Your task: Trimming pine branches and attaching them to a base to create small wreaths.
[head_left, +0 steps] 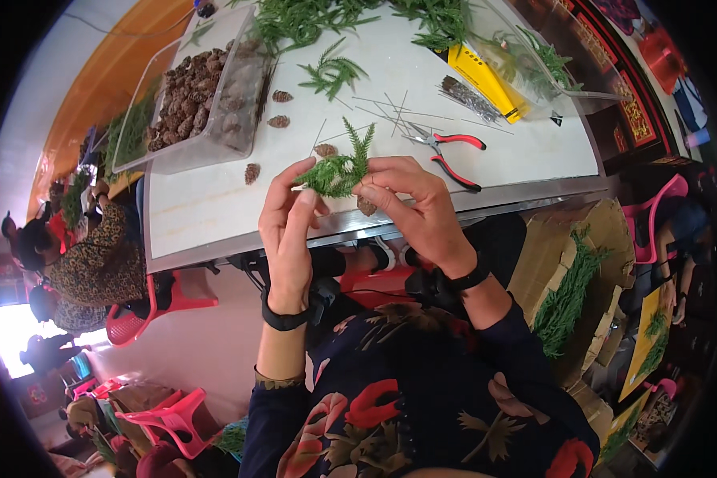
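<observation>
Above the table's near edge, my left hand (288,219) pinches a green artificial pine sprig (334,175) between thumb and fingers. One frond of the sprig points up, away from me. My right hand (413,203) is closed at the sprig's right side, thumb against forefinger, with a small brown pine cone (366,205) just beneath the fingertips. How cone and sprig are joined is hidden by the fingers. A second pine cone (325,150) lies on the table just beyond the sprig.
A clear bin (229,131) full of pine cones stands left. Red-handled pliers (462,143) lie right of my hands, near loose wires (390,111) and a yellow box (486,80). Green sprigs (311,20) are heaped at the back. A cardboard box (605,263) with greenery stands at my right.
</observation>
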Demonstrator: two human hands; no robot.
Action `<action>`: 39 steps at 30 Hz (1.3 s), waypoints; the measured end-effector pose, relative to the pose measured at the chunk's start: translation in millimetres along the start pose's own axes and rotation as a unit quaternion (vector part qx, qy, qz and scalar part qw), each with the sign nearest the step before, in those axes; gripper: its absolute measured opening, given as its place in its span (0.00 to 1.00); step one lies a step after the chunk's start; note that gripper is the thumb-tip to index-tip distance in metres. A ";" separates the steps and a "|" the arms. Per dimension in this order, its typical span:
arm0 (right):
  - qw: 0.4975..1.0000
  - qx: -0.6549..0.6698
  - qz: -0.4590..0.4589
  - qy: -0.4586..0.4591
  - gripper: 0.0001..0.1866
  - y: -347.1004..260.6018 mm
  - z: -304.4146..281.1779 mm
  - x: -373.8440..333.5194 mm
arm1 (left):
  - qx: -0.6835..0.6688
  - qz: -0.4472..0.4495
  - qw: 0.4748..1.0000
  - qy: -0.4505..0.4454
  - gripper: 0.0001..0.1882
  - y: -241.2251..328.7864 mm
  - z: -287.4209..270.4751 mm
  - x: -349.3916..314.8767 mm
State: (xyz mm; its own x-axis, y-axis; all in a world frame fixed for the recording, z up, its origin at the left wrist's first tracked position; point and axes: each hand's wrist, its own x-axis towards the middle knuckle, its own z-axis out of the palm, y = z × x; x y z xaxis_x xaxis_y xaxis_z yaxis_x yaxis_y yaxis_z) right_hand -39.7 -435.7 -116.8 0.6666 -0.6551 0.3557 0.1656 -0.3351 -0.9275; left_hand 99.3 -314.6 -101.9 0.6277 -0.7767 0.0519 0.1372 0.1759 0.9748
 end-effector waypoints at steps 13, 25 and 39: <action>0.976 -0.171 -0.135 -0.013 0.08 3.1 1.6 -3.7 | -0.018 -0.055 0.998 0.018 0.09 -2.1 -3.2 -13.0; 0.963 -0.202 -0.179 -0.026 0.07 -13.5 2.7 -10.0 | -0.044 -0.057 0.996 0.057 0.08 -15.8 -15.0 -20.0; 0.962 -0.174 -0.206 -0.052 0.08 -14.4 24.8 -28.3 | -0.111 -0.059 0.991 0.042 0.06 -19.7 -20.1 -33.3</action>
State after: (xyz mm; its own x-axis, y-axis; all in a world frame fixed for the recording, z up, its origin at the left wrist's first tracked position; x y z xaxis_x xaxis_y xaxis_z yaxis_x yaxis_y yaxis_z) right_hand -42.9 -395.5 -116.4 0.6685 -0.3534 0.6545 0.1903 -0.7694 -0.6098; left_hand 91.1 -280.0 -127.2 0.6581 -0.7479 -0.0870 0.3720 0.2225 0.9012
